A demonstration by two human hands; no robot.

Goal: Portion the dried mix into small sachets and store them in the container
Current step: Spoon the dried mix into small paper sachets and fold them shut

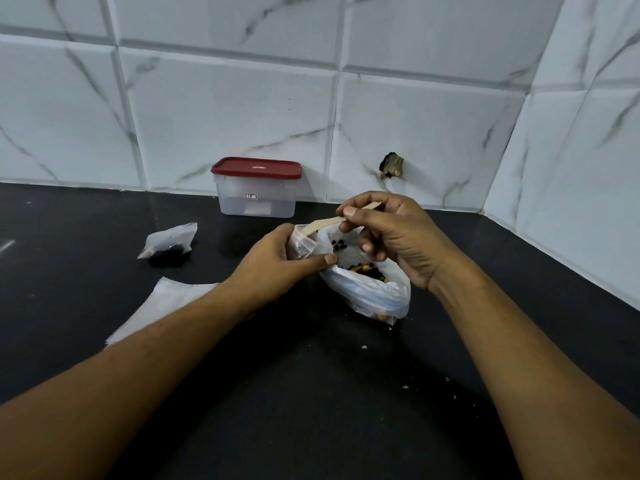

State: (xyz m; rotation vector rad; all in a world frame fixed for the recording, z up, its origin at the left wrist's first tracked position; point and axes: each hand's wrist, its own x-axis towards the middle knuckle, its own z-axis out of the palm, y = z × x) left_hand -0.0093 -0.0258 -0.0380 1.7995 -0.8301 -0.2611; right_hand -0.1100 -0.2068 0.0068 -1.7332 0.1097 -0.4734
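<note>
A white plastic bag (372,292) of dried mix lies open on the black counter (311,393), with dark and orange bits showing inside. My left hand (277,265) pinches a small clear sachet (304,245) at the bag's mouth. My right hand (391,233) holds a flat wooden stick (323,223) whose lower end points into the sachet. A filled sachet (169,242) lies to the left. The clear container (256,188) with a red lid stands shut against the wall.
A stack of empty white sachets (166,303) lies partly under my left forearm. Crumbs (405,387) dot the counter near my right forearm. Tiled walls meet in a corner at the right, with a broken hole (392,165) in one tile.
</note>
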